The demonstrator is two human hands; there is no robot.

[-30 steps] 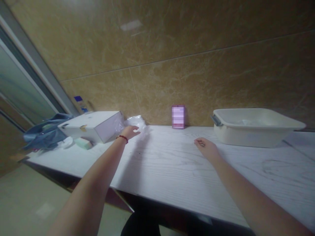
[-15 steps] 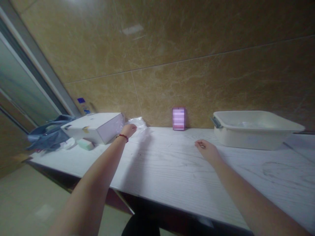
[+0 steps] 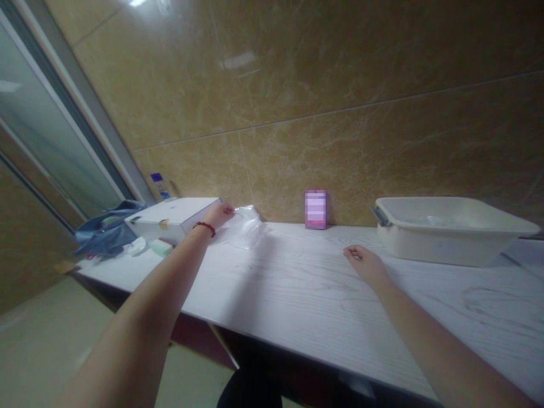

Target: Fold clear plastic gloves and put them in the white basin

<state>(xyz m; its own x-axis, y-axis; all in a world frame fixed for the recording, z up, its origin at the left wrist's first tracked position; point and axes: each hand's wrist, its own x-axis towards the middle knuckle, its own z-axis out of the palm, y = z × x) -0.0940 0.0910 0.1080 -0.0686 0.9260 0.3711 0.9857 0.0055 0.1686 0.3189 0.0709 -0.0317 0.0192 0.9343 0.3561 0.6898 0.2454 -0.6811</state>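
Observation:
My left hand [image 3: 219, 215], with a red bracelet at the wrist, reaches to the back of the white table [image 3: 297, 283]. Its fingers are closed on a clear plastic bag [image 3: 245, 226] that lies beside a white box [image 3: 176, 215]. My right hand [image 3: 365, 263] rests on the tabletop near the middle, fingers loosely curled and holding nothing that I can see.
A cream plastic tub [image 3: 450, 229] stands at the back right. A small pink box [image 3: 315, 209] leans against the brown tiled wall. Blue cloth [image 3: 106, 232], a green soap-like block [image 3: 160, 247] and a small bottle [image 3: 158, 184] sit at the far left end.
My left hand has closed on the plastic bag and lifted it slightly toward the white box. My right hand has stayed in place. The view has shifted a little.

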